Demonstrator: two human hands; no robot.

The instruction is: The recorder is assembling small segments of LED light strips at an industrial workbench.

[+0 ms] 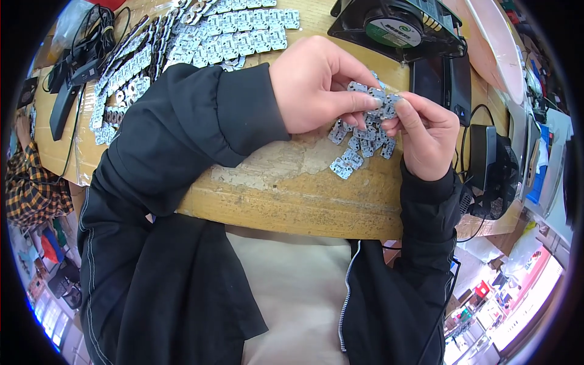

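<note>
Two hands meet over the right part of the wooden tabletop (286, 201), both working on one panel of small grey circuit boards (365, 131). The left hand (316, 85) pinches the panel's upper edge, thumb and forefinger pressed together on it near the top right corner. The right hand (429, 137) comes in from the other side, its fingers (404, 118) curled and closed on that same corner, so the fingertips of both hands nearly touch. The panel hangs tilted below the grip, and its lower squares lie on or just above the tabletop; which one I cannot tell.

Both forearms wear black sleeves (182, 128), the left one lying across the tabletop. Behind the left arm, at the far edge, more grey board panels (237, 33) lie spread flat, with strips of them (121, 76) fanned out to the left. Black cables (91, 36) sit at the far left corner. A black square fan (395, 27) rests beyond the hands, and a dark flat device (441, 82) lies just beside the right hand.
</note>
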